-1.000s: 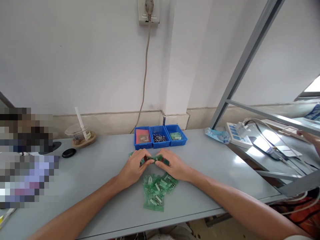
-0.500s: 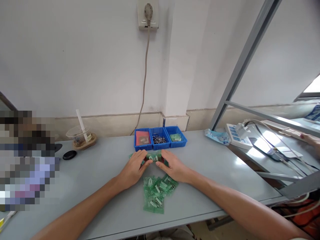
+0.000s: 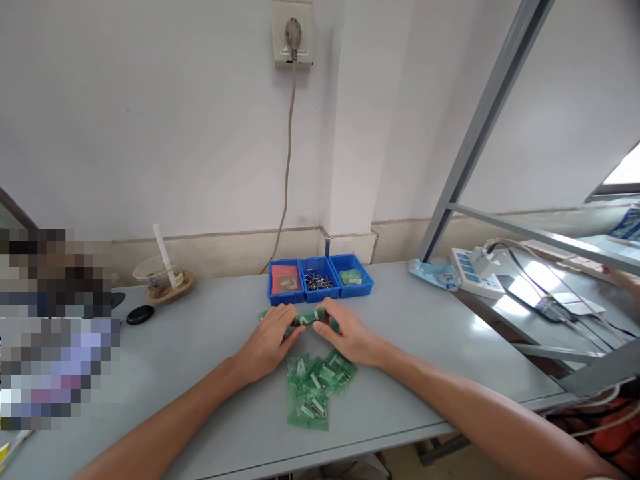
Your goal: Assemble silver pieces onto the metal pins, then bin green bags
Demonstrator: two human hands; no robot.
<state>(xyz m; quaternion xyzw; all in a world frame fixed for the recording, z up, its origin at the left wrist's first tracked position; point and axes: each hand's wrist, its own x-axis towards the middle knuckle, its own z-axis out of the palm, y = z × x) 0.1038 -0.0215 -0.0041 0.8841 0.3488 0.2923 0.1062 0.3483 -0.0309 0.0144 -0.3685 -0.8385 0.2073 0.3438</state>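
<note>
Between my two hands is a small green plastic bag [image 3: 307,318] with pale pieces showing through it. My left hand [image 3: 273,333] pinches its left end, and my right hand [image 3: 347,333] grips the right end with thumb and fingers. More green plastic shows partly behind both hands. Closer to me, several green bags [image 3: 315,390] holding white plugs and metal screws lie in a loose pile on the grey table [image 3: 215,413]. Just beyond my hands, three joined blue trays [image 3: 320,295] hold a red packet [image 3: 285,279], loose dark screws [image 3: 319,280] and a green bag [image 3: 351,277].
At left are a lidded plastic cup [image 3: 159,272] with a straw in a brown holder, a black oval object [image 3: 140,315] and a blurred-out person. A blue-white packet [image 3: 434,273], a power strip [image 3: 475,273] and cables lie right, beside a metal frame post [image 3: 480,133].
The held bag has tilted and looks narrower, its right end higher. Both hands stay nearly in place; the view has shifted slightly.
</note>
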